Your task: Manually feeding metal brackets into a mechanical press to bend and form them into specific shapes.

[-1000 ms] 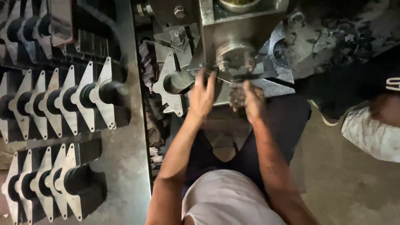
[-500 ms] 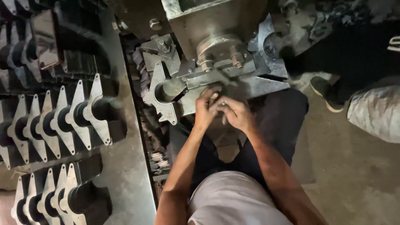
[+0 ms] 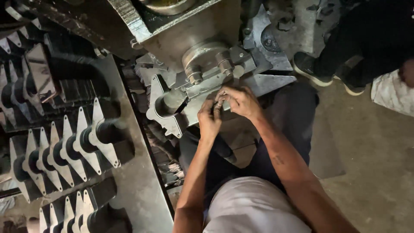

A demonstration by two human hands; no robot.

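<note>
Head view, the only one: both hands meet just below the machine's clamped workpiece, a flanged metal casting [image 3: 166,105] with a round bore, held under the steel fixture [image 3: 207,64]. The left hand [image 3: 209,121] is curled, fingertips pinched toward something small at its 1 o'clock; the right hand [image 3: 239,101] is also closed down, fingers bent over the same spot. What sits between them is too small to name, perhaps a fastener or small tool, so whether either hand truly grips it I cannot tell. The casting lies at 10 o'clock from the hands, touching the fixture. It looks heavy, rigid, hard-edged and possibly oily; the flange ears seem the safest hold, with both hands. At 9 o'clock, rows of like castings [image 3: 82,142] stand on a steel bench [image 3: 142,190]. At 2 o'clock another person's dark shoes [image 3: 310,69] show; the rest is cut off. The fixture's upper part runs out of frame, and shadows hide the space beneath it.
</note>
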